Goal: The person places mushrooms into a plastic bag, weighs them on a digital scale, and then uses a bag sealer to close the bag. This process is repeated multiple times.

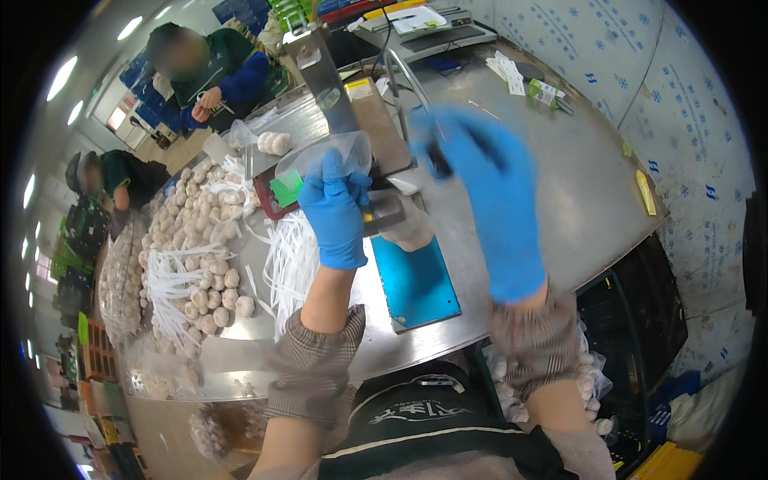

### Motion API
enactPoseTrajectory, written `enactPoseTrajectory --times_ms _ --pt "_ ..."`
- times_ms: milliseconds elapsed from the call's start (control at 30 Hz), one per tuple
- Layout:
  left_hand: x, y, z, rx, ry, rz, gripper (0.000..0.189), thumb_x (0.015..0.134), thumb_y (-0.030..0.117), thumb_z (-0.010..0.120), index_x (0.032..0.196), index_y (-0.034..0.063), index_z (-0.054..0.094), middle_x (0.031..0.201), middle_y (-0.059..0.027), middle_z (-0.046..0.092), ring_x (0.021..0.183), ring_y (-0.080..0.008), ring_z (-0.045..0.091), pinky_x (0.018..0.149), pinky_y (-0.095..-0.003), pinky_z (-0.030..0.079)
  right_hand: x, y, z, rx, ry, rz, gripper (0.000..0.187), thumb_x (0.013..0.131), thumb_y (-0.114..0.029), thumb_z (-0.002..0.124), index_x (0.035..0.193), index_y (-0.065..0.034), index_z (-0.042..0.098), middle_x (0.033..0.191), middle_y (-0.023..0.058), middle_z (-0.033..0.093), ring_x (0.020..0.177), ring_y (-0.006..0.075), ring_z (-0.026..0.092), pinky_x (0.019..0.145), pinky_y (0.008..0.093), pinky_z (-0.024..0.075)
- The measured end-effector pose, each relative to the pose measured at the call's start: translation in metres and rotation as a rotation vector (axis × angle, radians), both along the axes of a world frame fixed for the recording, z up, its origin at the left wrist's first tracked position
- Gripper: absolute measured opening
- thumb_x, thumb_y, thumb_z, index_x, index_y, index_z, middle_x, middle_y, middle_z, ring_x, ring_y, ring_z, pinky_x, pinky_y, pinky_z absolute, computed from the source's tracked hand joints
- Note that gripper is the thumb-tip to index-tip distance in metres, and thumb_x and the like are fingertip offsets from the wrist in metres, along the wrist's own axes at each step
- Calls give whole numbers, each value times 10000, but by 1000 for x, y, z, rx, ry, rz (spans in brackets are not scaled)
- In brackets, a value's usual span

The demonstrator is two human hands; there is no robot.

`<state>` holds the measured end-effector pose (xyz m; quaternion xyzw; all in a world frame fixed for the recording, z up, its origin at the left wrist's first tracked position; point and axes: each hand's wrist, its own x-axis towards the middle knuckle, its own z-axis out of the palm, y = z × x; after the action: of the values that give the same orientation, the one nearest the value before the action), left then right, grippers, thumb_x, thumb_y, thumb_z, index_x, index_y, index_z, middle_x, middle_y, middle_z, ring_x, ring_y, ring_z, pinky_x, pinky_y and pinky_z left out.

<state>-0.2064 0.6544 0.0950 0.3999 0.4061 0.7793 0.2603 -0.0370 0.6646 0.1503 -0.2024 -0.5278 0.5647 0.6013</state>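
My left hand point(336, 210), in a blue glove, is closed on the gathered part of a white mesh net point(324, 157). My right hand point(480, 156), also gloved in blue, is blurred beside a bent metal rod and a dark handle point(439, 161); whether it grips them I cannot tell. Below and between the hands, garlic bulbs in a net point(411, 228) lie at the top of a blue flat board point(414, 282). White strips point(291, 258) lie left of the board. A metal column machine point(327, 84) stands beyond my left hand.
Loose garlic bulbs point(198, 222) are heaped on the left of the steel table point(570, 180). Netted garlic point(274, 143) rests in a metal tray. Two people stand at the far left side. A crate point(624, 360) with bagged garlic is at the lower right.
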Motion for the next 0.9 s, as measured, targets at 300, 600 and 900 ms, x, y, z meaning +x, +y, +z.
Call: enactPoseTrajectory --times_ms 300,600,900 --pt "0 -5 -2 18 53 -9 278 960 241 521 805 19 586 617 -45 582 463 -70 450 423 -205 353 76 -118 -187 144 -579 -163 316 788 34 622 1089 -52 659 1072 143 618 846 205 606 756 272 484" --pt "-18 -20 65 -178 1179 -169 204 814 148 657 998 58 664 821 -60 663 762 -184 648 712 -274 509 27 -17 -49 265 -289 -130 419 878 -90 591 1277 -6 497 1236 148 559 1073 222 575 938 336 456" --pt "33 -23 75 290 1373 -409 331 745 93 602 1071 116 651 991 -109 657 831 -303 636 750 -379 509 21 -12 -146 49 -744 -296 597 758 -17 614 1327 -32 435 1177 123 551 1043 212 550 902 335 460"
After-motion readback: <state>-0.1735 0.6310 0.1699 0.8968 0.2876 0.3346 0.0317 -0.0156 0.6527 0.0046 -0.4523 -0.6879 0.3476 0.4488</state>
